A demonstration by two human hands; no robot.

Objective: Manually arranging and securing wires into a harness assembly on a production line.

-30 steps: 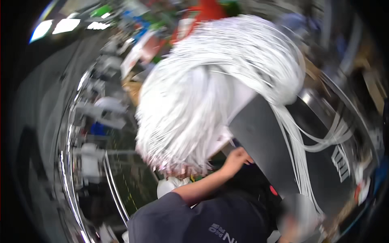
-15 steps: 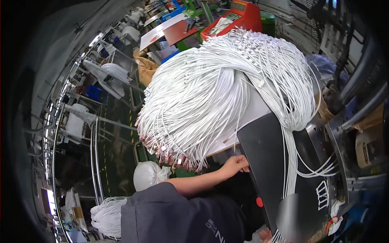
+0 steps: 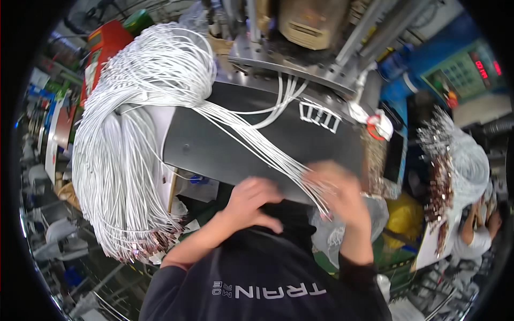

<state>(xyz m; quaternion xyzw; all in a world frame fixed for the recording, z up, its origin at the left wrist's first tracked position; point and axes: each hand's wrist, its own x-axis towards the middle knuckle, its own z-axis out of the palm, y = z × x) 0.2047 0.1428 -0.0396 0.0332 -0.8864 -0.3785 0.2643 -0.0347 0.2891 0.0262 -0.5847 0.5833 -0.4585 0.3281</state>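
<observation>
A narrow bundle of white cables (image 3: 257,136) runs across the black worktop (image 3: 219,147) toward its near edge. My right hand (image 3: 340,187) is over the loose ends of this bundle; motion smears its fingers, so I cannot make out whether they grip. My left hand (image 3: 251,203) is at the worktop's near edge, thumb apart from the fingers, with nothing in it. To the left lies a large heap of white cables (image 3: 120,176), reddish-brown ends hanging down. A small white comb-like plastic frame (image 3: 319,116) rests on the far part of the worktop.
Behind the worktop stands a machine with a metal plate (image 3: 289,64) and posts. A control box (image 3: 463,72) with a lit display is far right. A clear plastic bag (image 3: 375,216) hangs by my right forearm. Another person (image 3: 476,235) sits beside more cables (image 3: 466,166) on the right.
My view has swung to the right. The right hand, barely in sight before, is now over the cable ends. My left hand's curled fingers have spread.
</observation>
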